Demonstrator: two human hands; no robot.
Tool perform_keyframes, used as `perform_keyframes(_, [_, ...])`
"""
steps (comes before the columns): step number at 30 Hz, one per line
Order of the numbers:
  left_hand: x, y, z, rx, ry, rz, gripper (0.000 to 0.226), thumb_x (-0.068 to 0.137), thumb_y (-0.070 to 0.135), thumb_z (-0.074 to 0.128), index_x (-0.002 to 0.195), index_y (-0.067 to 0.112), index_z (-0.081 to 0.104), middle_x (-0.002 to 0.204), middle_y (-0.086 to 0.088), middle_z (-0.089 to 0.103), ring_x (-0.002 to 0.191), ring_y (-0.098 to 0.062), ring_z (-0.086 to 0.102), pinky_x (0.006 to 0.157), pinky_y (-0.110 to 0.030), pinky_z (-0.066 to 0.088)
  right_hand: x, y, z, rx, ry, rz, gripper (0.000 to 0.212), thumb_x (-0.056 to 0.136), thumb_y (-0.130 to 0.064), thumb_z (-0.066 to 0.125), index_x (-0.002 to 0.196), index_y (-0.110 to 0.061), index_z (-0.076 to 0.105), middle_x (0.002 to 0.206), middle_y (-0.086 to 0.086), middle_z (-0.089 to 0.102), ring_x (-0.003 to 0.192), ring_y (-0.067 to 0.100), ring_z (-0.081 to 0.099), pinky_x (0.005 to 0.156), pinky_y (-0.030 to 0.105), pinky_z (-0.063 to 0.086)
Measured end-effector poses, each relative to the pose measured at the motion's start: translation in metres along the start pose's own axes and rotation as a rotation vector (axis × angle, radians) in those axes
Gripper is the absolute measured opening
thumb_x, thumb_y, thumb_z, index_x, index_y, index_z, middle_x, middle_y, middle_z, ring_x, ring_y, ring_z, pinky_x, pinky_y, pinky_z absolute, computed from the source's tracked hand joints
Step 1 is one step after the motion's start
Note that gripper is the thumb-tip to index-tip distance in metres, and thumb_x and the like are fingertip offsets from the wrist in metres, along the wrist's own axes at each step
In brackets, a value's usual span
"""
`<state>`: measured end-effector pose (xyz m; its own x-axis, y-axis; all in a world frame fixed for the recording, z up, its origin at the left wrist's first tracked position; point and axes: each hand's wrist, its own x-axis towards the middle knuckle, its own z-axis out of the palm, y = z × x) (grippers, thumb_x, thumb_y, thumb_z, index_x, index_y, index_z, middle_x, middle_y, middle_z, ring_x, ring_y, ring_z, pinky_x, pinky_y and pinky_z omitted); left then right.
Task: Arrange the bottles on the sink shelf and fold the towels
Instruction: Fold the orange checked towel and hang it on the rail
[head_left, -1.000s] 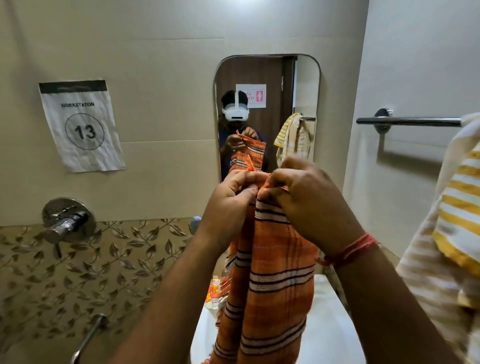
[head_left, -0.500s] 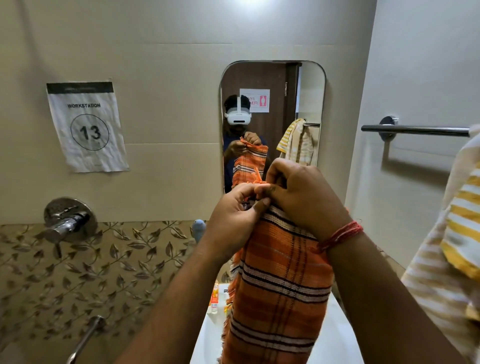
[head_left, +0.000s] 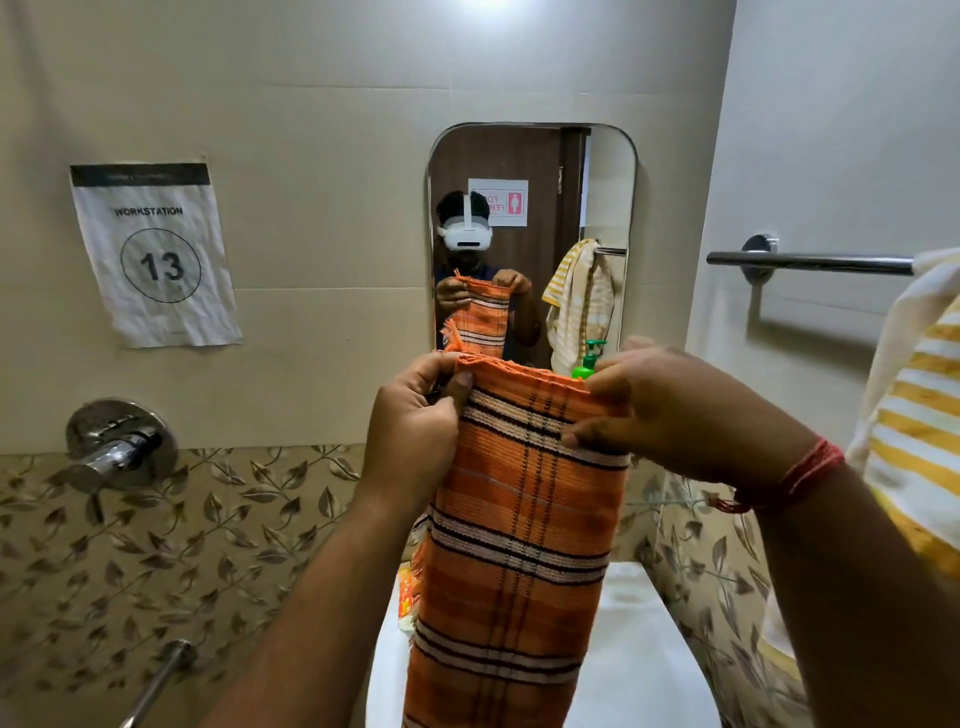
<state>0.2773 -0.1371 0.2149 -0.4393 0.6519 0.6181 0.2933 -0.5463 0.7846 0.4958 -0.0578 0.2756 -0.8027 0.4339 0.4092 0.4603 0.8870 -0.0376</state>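
Left hand (head_left: 415, 426) and right hand (head_left: 670, 410) (raised, apart) each pinch the orange towel's (head_left: 519, 545) top corners.

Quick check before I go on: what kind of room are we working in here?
Most likely a bathroom or washroom. A mirror hangs above a white sink, a chrome tap valve sits on the tiled wall, and a towel bar carries a yellow striped towel.
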Motion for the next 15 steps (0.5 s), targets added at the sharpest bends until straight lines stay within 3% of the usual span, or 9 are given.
perform_keyframes(2, [0.001,0.001,-0.003,-0.03,0.02,0.005,0.033,0.1,0.018,0.059,0.089,0.045,0.075,0.092,0.01,0.077,0.084,-0.008,0.074,0.065,-0.017,0.057,-0.004,0.004,-0.002,-0.028,0.112,0.007,0.042,0.076,-0.067,0.055,0.081,-0.028,0.069,0.101,-0.013,0.052,0.1,0.008,0.045,0.081,0.027,0.044])
perform_keyframes(4, [0.001,0.003,-0.005,-0.057,0.029,0.016,0.032,0.099,0.018,0.059,0.089,0.043,0.075,0.092,0.01,0.077,0.085,-0.008,0.074,0.065,-0.017,0.057,-0.007,0.008,-0.006,0.118,0.166,0.009,0.039,0.074,-0.065,0.059,0.074,-0.027,0.065,0.104,-0.012,0.047,0.101,0.01,0.048,0.082,0.026,0.048])
perform_keyframes(7, [0.001,0.004,-0.006,-0.088,0.046,0.038,0.032,0.099,0.017,0.059,0.09,0.044,0.076,0.095,0.013,0.077,0.088,-0.004,0.073,0.067,-0.014,0.056,-0.009,0.012,-0.009,0.342,0.185,-0.017,0.04,0.074,-0.058,0.064,0.075,-0.018,0.064,0.1,-0.009,0.053,0.093,0.012,0.059,0.075,0.027,0.059])
perform_keyframes(12, [0.0,0.004,-0.005,-0.085,0.087,0.035,0.02,0.099,0.018,0.059,0.096,0.033,0.073,0.094,0.015,0.077,0.087,-0.002,0.073,0.065,-0.013,0.055,-0.013,0.019,-0.006,0.412,0.215,-0.04,0.038,0.08,-0.054,0.063,0.082,-0.015,0.065,0.081,-0.004,0.068,0.08,0.013,0.068,0.068,0.031,0.06])
perform_keyframes(15, [0.0,0.005,-0.005,-0.061,0.091,0.029,0.021,0.1,0.018,0.058,0.096,0.033,0.072,0.092,0.014,0.077,0.085,-0.004,0.073,0.065,-0.016,0.056,-0.014,0.023,0.001,0.641,0.196,-0.018,0.04,0.078,-0.049,0.067,0.088,-0.01,0.064,0.089,0.003,0.072,0.085,0.019,0.073,0.071,0.031,0.061])
